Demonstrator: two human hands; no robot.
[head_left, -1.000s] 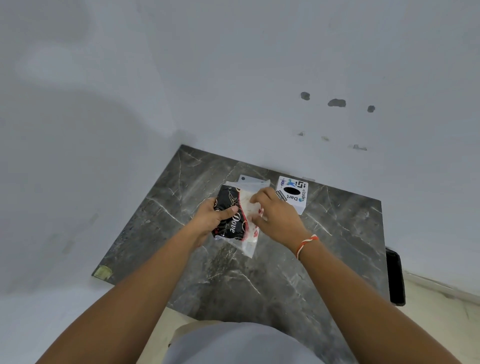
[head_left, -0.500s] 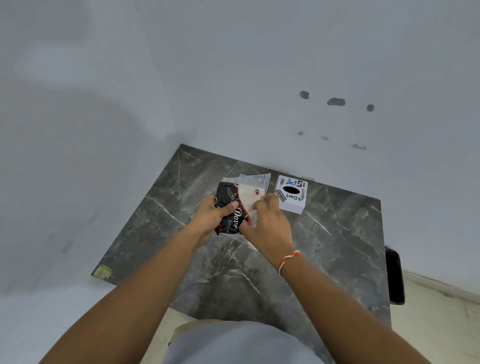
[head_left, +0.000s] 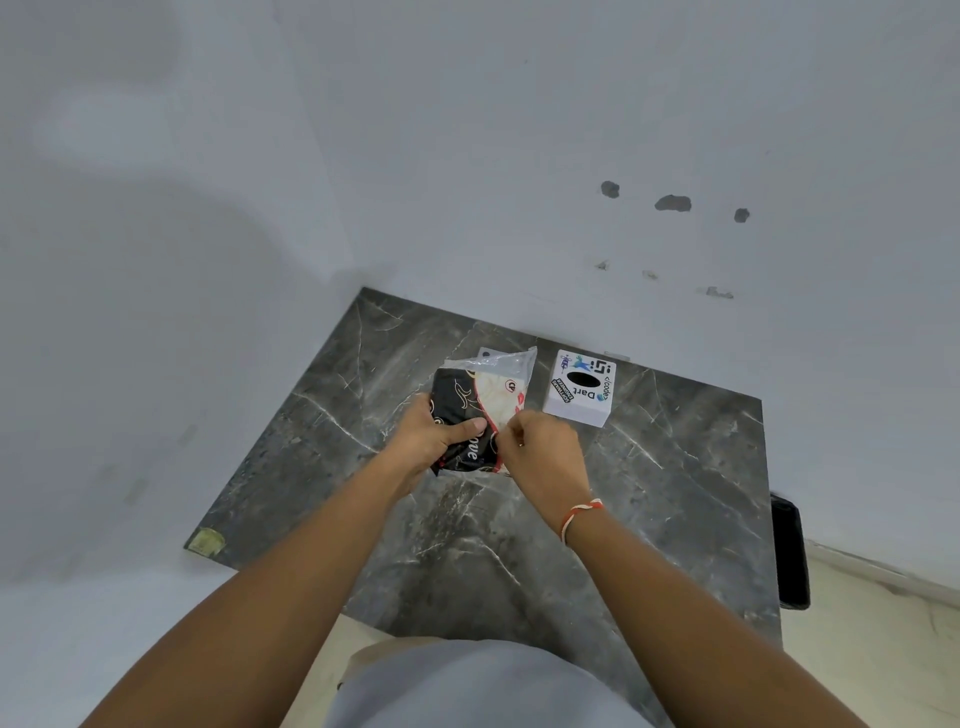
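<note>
Right hand (head_left: 545, 457) shifted nearer along black-and-white clear plastic pouch (head_left: 498, 395), now pinching its edge | left hand (head_left: 428, 441) clamps pouch steady over dark marble desk (head_left: 675, 467), likely for opening.

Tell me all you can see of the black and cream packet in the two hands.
The packet is a clear, crinkled plastic bag around a flat item: black with white script on the left, cream with red marks on the right. It points away from the person, low over the dark marble table, left of the white box and apart from it. The left hand grips its near left side, thumb across the black; the right hand pinches its near right edge.
</note>
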